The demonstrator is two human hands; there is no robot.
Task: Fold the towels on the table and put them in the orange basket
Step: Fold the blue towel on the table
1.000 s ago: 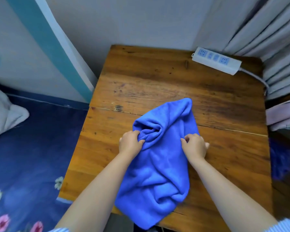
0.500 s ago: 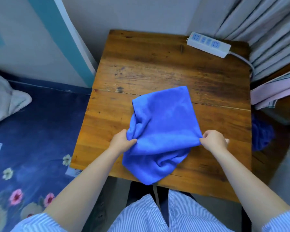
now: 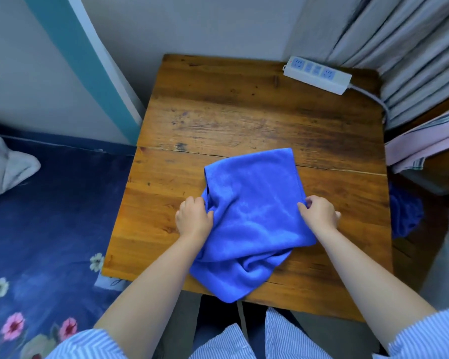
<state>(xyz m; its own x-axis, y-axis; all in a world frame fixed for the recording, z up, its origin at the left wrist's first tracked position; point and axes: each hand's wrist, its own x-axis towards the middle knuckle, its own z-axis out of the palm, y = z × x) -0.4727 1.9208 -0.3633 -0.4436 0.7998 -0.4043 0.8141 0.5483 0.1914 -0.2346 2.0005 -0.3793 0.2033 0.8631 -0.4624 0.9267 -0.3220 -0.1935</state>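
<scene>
The towel (image 3: 252, 213) lies on the desk (image 3: 218, 120), its near end drooping over the desk's front edge. The left hand (image 3: 193, 218) grips the towel's left side, the right hand (image 3: 319, 212) its right side. Behind the towel, a power strip (image 3: 318, 73) sits at the desk's far right corner.

Tabletop: we see a worn brown wooden tabletop (image 3: 244, 120), with a crack running across it from left to right near the middle.
Towel: a blue towel (image 3: 252, 216) lies on the near half, its far part flat, its near part bunched and hanging a little over the near edge.
Power strip: a white power strip (image 3: 317, 74) lies at the far right corner, its cable running off the right edge.
</scene>
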